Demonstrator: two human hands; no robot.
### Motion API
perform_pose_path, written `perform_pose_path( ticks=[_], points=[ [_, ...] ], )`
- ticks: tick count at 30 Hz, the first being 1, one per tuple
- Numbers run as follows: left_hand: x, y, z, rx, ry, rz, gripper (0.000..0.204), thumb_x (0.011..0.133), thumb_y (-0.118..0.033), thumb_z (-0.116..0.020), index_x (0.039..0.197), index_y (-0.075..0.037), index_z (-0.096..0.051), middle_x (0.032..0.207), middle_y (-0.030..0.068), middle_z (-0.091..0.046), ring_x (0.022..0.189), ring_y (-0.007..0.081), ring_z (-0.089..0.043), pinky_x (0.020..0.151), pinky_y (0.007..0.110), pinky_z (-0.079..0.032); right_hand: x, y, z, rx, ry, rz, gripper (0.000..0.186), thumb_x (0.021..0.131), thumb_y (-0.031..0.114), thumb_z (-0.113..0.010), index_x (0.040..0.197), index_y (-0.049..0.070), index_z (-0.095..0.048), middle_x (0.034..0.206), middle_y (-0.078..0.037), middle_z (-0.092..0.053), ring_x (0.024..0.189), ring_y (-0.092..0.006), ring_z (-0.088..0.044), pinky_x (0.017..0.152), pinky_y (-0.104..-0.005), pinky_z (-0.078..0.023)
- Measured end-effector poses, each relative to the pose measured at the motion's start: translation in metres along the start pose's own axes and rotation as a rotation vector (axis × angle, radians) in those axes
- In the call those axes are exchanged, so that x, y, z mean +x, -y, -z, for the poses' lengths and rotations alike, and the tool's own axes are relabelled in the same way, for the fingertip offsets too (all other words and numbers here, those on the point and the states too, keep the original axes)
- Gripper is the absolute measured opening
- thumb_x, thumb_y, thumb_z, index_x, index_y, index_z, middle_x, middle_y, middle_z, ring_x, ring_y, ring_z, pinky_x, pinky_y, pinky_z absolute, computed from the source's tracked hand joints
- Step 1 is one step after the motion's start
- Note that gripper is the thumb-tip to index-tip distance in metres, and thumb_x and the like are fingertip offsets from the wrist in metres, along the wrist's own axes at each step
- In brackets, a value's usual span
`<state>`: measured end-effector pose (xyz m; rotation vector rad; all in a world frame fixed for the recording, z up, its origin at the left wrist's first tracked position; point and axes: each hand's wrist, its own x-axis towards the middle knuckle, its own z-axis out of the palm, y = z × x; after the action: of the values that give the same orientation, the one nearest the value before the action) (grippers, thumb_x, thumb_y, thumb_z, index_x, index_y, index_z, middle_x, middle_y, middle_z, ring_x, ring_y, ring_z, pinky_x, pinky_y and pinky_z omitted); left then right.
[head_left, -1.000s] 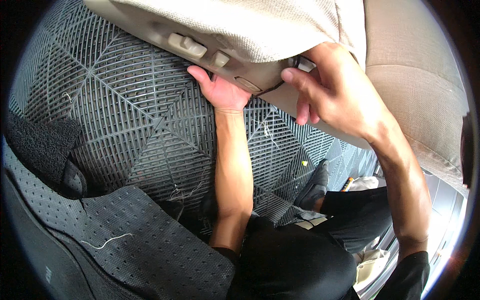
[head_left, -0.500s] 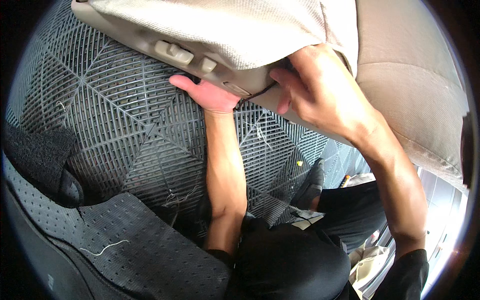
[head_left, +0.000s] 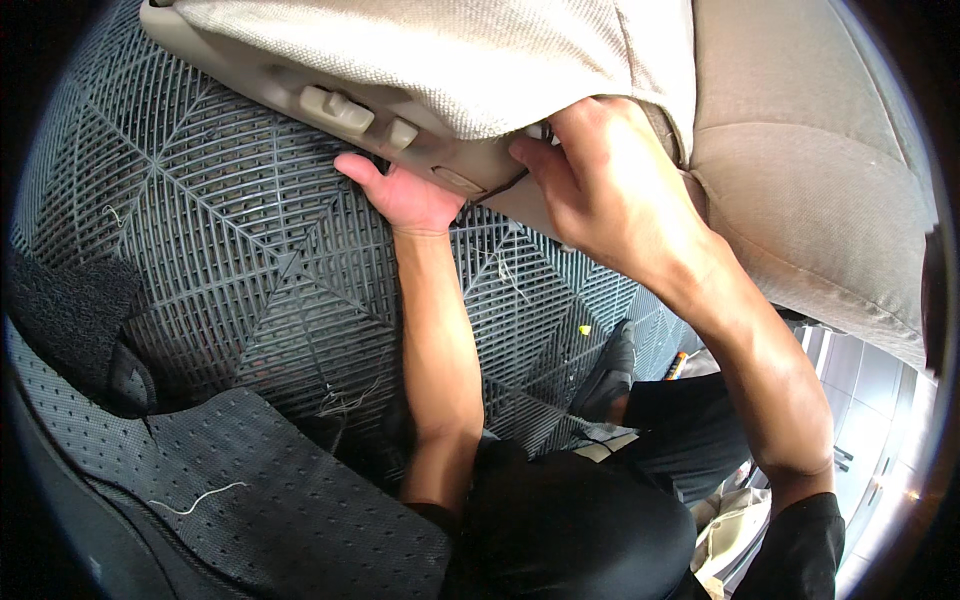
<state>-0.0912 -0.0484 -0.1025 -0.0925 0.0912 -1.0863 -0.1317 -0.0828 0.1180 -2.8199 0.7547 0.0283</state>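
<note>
Car interior, looking down at the footwell. Left hand (head_left: 405, 195) reaches under the beige plastic side trim (head_left: 400, 135) at the base of the car seat (head_left: 800, 180), palm up, fingers tucked out of sight beneath the trim, thumb out to the left; can't tell if it grips anything. Right hand (head_left: 600, 185) sits on the trim's edge just right of the left one, fingers curled against the plastic below the fabric seat cushion (head_left: 450, 50), at a dark cable or clip there; too small to tell which. Hands close together, not touching. Seat adjust switches (head_left: 345, 108) on the trim, just left of and above the left hand. Grey ribbed rubber floor mat (head_left: 200, 230) under everything; dark dotted mat (head_left: 250, 490) overlaps it lower left, with a loose white thread (head_left: 205, 497) on it
</note>
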Motion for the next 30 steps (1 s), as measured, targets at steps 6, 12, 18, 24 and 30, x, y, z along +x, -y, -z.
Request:
perform_pose_path(
  ticks=[6,12,18,24,30],
  points=[
    [-0.002,0.003,0.001,-0.056,0.035,-0.038,0.100,0.073,-0.073,-0.057,0.146,-0.014,-0.023,0.149,0.0042,-0.027,0.135,0.0259,-0.028,0.109,0.049,-0.027,0.002,-0.006,0.008,0.090,0.054,0.005,0.013,0.078,0.004,-0.060,0.082,-0.008,-0.057,0.075,-0.024,-0.060,0.074,-0.0414,-0.060,0.068,-0.0452,-0.048],
    [-0.003,0.001,-0.003,-0.034,0.029,-0.020,0.097,0.075,-0.073,-0.053,0.146,-0.013,-0.023,0.148,0.0046,-0.029,0.134,0.0254,-0.030,0.109,0.048,-0.028,-0.005,-0.011,0.008,0.178,0.079,0.032,0.010,0.084,0.003,-0.057,0.091,-0.004,-0.054,0.058,-0.013,-0.054,0.057,-0.0277,-0.059,0.055,-0.0363,-0.046],
    [-0.005,-0.005,-0.014,0.100,-0.046,-0.001,0.099,0.074,-0.076,-0.050,0.146,-0.012,-0.023,0.146,0.0048,-0.030,0.133,0.0253,-0.031,0.109,0.046,-0.029,0.000,-0.001,0.015,0.028,0.174,0.058,0.012,0.079,0.003,-0.058,0.087,-0.005,-0.054,0.068,-0.019,-0.057,0.066,-0.0357,-0.058,0.065,-0.0417,-0.046],
    [-0.007,-0.002,-0.014,0.073,-0.071,0.006,0.109,0.069,-0.079,-0.053,0.146,-0.010,-0.020,0.148,0.0067,-0.027,0.134,0.0264,-0.029,0.110,0.047,-0.028,-0.003,-0.004,0.013,0.038,0.126,0.012,0.014,0.076,0.006,-0.061,0.081,-0.006,-0.056,0.075,-0.024,-0.058,0.076,-0.0417,-0.058,0.074,-0.0454,-0.046],
    [-0.006,0.000,-0.008,0.081,-0.022,-0.019,0.115,0.064,-0.080,-0.057,0.147,-0.010,-0.018,0.149,0.0077,-0.024,0.135,0.0269,-0.028,0.110,0.047,-0.029,-0.001,-0.006,0.013,0.074,0.127,-0.030,0.018,0.076,0.010,-0.063,0.078,-0.006,-0.057,0.075,-0.024,-0.058,0.077,-0.0413,-0.058,0.073,-0.0453,-0.045]
  ],
)
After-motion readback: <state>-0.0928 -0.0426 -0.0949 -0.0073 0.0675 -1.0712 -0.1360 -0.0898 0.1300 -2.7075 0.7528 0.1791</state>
